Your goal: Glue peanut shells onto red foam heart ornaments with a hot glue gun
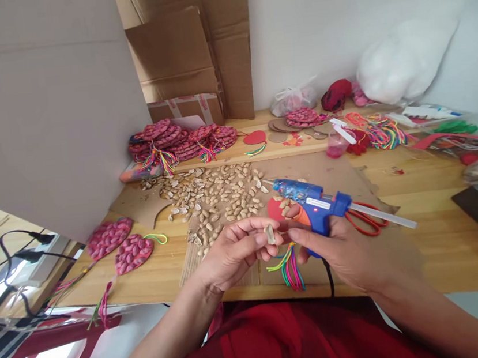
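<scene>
Between the thumb and fingers of my left hand (pixel 241 247) is a half peanut shell (pixel 269 234), its hollow side showing. My right hand (pixel 339 248) is wrapped round the handle of a blue glue gun (pixel 311 199), with its nozzle pointing left and a glue stick (pixel 383 215) out of its back. The right fingertips come close to the shell; whether they touch it I cannot tell. Partly hidden behind my hands lies a red heart cutout (pixel 276 209) with several peanut shells on it. A colourful tassel (pixel 292 268) hangs below it.
Loose peanut shells (pixel 227 195) cover the cardboard mat (pixel 324 162). Red-handled scissors (pixel 369 227) lie behind the gun. Shell-covered pink hearts (pixel 133 253) are at left, with more stacked (pixel 173 140) at the back. A plastic cup (pixel 337 146) and coloured cords (pixel 383 129) stand back right.
</scene>
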Demonstrator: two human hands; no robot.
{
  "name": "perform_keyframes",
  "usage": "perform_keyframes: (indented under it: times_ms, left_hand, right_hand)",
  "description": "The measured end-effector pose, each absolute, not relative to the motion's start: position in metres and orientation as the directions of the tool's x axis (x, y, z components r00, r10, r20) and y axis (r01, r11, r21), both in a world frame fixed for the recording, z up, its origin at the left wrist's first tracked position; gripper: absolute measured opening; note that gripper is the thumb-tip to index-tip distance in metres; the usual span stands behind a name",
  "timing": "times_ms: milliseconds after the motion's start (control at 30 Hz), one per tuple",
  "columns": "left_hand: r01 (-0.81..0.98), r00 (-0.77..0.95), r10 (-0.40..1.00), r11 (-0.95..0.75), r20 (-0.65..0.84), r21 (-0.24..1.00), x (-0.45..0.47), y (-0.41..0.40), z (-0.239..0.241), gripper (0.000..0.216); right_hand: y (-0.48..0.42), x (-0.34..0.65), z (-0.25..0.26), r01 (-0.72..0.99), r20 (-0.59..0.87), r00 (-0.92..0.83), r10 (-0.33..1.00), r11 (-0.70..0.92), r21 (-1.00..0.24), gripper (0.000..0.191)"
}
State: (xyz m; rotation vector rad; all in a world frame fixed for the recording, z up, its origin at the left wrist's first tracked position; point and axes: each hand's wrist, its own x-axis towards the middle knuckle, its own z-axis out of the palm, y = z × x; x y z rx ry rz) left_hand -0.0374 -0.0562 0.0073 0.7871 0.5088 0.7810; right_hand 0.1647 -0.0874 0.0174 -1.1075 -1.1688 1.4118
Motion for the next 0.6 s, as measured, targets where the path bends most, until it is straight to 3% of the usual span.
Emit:
perform_keyframes:
  times_ms: [100, 267, 467, 600]
  left_hand:
    - [-0.380, 0.604, 0.784, 0.442, -0.143, 0.813, -0.037, -0.059, 0.007, 0.024]
    - [-0.321, 0.558, 0.813, 0.395, -0.165, 0.861, -0.043, -0.062, 0.006, 0.028]
    - [-0.401, 0.385, 0.903, 0.349, -0.190, 0.847, -0.056, -0.056, 0.003, 0.031]
    - [-0.469, 0.384, 0.904, 0.364, -0.186, 0.805, -0.062, -0.054, 0.000, 0.027]
  right_hand:
    - [-0.087, 0.155, 0.019, -0.120, -0.061, -0.208, 0.976, -0.087, -0.989, 0.026]
    - [-0.086, 0.149, 0.020, -0.092, -0.032, -0.172, 0.985, -0.048, -0.995, 0.024]
    - [-0.088, 0.157, 0.010, -0.051, -0.041, -0.078, 0.996, -0.045, -0.998, 0.026]
    - [-0.087, 0.165, 0.003, -0.123, -0.025, -0.022, 0.999, -0.027, -0.992, 0.030]
